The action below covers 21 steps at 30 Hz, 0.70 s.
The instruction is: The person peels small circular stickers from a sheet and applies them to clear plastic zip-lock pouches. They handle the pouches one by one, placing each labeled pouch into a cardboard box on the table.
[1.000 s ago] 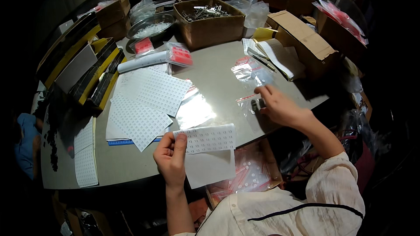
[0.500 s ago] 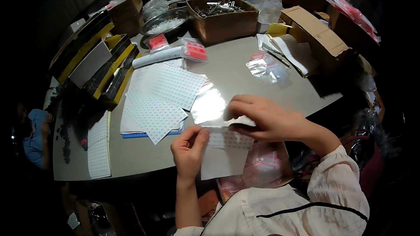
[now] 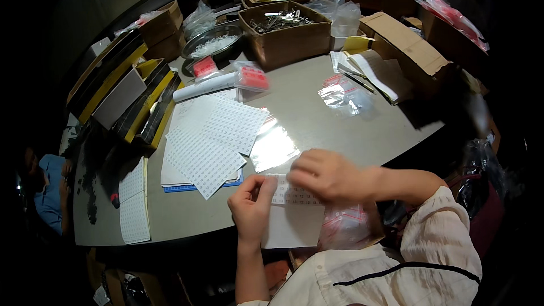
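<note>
My left hand [image 3: 252, 207] pinches the left edge of a label sheet [image 3: 292, 226] between thumb and fingers. Rows of small printed labels cross the sheet's upper part; its lower part is bare white. Curled closed, my right hand [image 3: 331, 177] lies over the sheet's upper right; its thumb and whatever it pinches are hidden. A clear plastic bag [image 3: 275, 148] lies flat on the table just beyond the hands. More label sheets [image 3: 212, 150] overlap in a pile to the left, on a blue-edged pad [image 3: 229, 183].
An open box [image 3: 354, 226] of red-striped bags sits below the table edge. Clear bags [image 3: 345, 95] and an open notebook [image 3: 379, 73] with pens lie right. A carton of metal clips [image 3: 286, 39] and a bowl [image 3: 212, 45] of clear pieces stand behind. Black-yellow boxes [image 3: 136, 102] stand left.
My right hand's fingers have curled inward and dropped closer over the label sheet. My left hand keeps its pinch. The whole view has shifted slightly.
</note>
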{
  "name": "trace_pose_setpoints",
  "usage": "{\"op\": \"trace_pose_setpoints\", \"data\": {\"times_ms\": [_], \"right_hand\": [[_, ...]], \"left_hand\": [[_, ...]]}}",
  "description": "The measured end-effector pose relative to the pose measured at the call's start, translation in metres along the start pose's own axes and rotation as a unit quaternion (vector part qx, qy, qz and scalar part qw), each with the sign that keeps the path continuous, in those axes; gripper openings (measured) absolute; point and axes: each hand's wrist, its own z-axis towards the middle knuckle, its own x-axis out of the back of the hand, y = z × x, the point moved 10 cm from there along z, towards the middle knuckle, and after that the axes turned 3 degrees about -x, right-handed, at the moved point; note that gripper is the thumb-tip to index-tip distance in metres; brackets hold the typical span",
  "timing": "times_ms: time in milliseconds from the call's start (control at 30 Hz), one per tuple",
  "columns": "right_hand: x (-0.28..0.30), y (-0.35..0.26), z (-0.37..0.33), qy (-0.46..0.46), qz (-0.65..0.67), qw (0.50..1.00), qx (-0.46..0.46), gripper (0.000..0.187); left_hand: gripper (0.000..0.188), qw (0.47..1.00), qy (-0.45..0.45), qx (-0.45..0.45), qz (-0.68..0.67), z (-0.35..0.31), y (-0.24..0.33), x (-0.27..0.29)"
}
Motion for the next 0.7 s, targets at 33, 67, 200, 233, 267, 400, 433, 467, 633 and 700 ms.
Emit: {"op": "trace_pose_setpoints", "data": {"times_ms": [33, 67, 200, 233, 267, 400, 433, 467, 633, 700], "right_hand": [[0.007, 0.023, -0.001, -0.010, 0.030, 0.999, -0.041, 0.022], [0.014, 0.049, -0.003, -0.020, 0.059, 0.995, -0.081, 0.021], [0.040, 0.209, -0.036, -0.056, 0.058, 0.952, -0.295, 0.017], [0.042, 0.235, -0.043, -0.089, 0.041, 0.935, -0.339, 0.018], [0.044, 0.253, -0.052, -0.121, 0.021, 0.915, -0.384, 0.020], [0.022, 0.277, -0.058, -0.176, 0.071, 0.900, -0.393, 0.026], [0.018, 0.282, -0.059, -0.173, 0.045, 0.907, -0.381, 0.026], [0.017, 0.289, -0.060, -0.170, 0.018, 0.914, -0.368, 0.027], [0.019, 0.292, -0.070, -0.219, 0.009, 0.855, -0.470, 0.045], [0.011, 0.257, -0.062, -0.252, 0.016, 0.870, -0.422, 0.054]], "left_hand": [[0.018, 1.000, 0.003, 0.001, -0.002, 0.000, 0.000, 0.002], [0.018, 1.000, 0.007, 0.003, -0.003, -0.001, 0.000, 0.003], [0.017, 1.000, 0.006, -0.003, -0.001, -0.001, 0.002, -0.001], [0.017, 1.000, 0.007, -0.005, 0.003, 0.000, 0.003, 0.000], [0.017, 1.000, 0.005, -0.008, 0.005, 0.001, 0.004, 0.000], [0.017, 1.000, 0.010, -0.016, 0.007, 0.000, 0.001, 0.003], [0.017, 1.000, 0.009, -0.016, 0.005, 0.000, 0.000, 0.003], [0.017, 1.000, 0.008, -0.016, 0.001, 0.001, -0.001, 0.002], [0.016, 1.000, 0.013, -0.016, -0.016, -0.001, 0.001, 0.004], [0.015, 0.999, 0.018, -0.018, -0.026, -0.002, 0.002, 0.008]]}}
